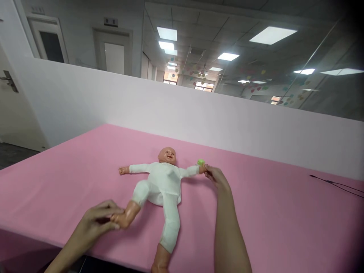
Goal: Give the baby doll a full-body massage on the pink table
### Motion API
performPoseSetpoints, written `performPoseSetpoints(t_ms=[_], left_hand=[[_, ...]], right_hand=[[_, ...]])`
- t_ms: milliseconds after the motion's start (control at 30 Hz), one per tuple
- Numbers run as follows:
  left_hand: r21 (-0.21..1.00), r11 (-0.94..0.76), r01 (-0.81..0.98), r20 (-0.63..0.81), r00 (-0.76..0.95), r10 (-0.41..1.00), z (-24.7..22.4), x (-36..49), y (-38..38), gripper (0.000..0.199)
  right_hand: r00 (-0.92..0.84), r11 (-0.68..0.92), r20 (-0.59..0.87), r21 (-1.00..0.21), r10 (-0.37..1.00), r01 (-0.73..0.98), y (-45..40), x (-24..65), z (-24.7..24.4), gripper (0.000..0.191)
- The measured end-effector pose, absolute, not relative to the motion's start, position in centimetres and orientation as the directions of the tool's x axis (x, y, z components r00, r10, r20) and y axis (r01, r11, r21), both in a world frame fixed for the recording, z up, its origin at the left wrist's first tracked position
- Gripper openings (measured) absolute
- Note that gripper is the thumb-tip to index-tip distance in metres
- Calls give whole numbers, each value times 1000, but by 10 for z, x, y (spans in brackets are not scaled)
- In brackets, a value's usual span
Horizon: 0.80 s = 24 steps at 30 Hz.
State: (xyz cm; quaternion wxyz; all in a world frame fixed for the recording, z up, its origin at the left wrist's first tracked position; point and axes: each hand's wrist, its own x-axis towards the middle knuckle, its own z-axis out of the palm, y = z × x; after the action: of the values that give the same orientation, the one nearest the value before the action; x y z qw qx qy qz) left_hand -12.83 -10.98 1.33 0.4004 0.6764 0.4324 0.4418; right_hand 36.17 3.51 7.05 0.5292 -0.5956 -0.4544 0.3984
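Observation:
A baby doll [163, 182] with a white cloth body lies on its back on the pink-covered table [270, 212], arms spread wide. Its smiling head points toward the wall. At the lower left, my left hand [99, 220] grips the doll's bent leg by the foot, fingers and thumb on either side. The other leg stretches down to the picture's bottom edge. My right hand [215, 176] pinches the doll's hand on the right side. Just behind that doll hand is a small bright green object [200, 162]; its kind is unclear.
A thin black cable [330, 181] lies at the table's right side. Along the back runs a white low wall [199, 115] with glass above it. A door with a handle [10, 81] stands at the left.

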Motion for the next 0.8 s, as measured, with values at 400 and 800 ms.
performPoseSetpoints(t_ms=[400,800], left_hand=[[959,-267,97,247,174,953,31,-26,-10,23],[980,-93,174,33,323,946,-7,-124,-132,20]], right_hand=[[-245,20,-98,-898,965,439,41,239,90,49],[410,-162,-68,-967,910,198,50,359,52,31]])
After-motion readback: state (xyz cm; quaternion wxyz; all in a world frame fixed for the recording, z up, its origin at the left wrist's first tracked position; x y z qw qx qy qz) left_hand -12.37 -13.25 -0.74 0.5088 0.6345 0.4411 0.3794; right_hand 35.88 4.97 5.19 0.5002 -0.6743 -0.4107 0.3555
